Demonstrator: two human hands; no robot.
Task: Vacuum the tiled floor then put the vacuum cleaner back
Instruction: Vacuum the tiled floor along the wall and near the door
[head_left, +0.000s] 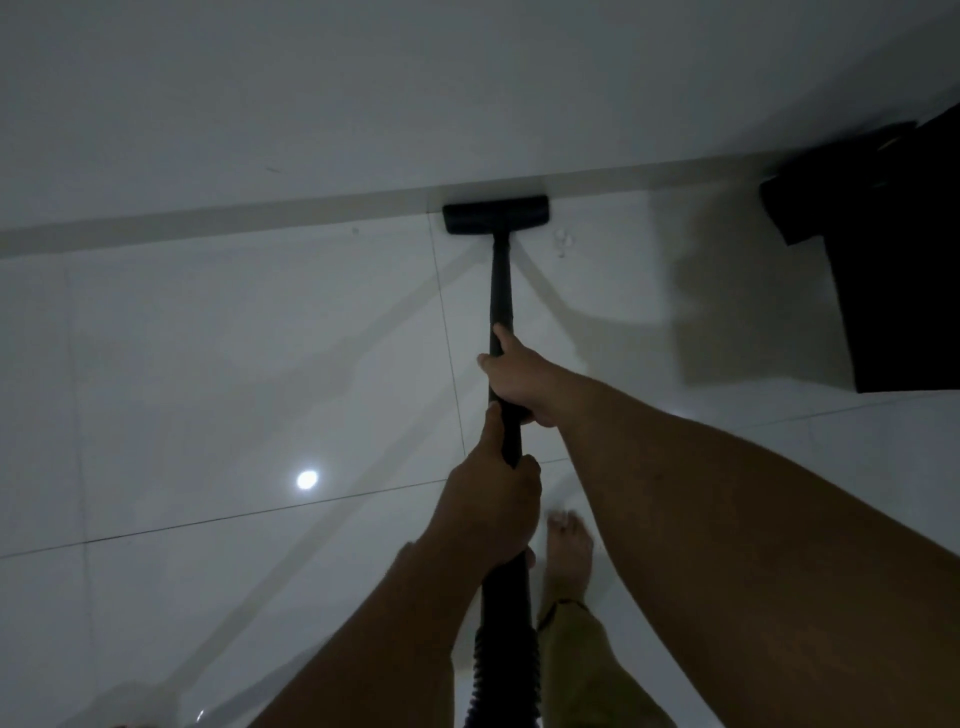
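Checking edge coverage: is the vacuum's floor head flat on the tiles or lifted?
Flat, as far as the view shows: the floor head lies level on the tiled floor, against the baseboard. Both hands grip the wand.

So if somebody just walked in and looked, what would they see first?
Probably the long black vacuum wand running up the middle, with its floor head pushed right against the strip at the foot of the white wall. Both hands grip it: the right hand further along, the left hand nearer the ribbed hose. Then the bright round light spot shining on the glossy tiled floor at the left.
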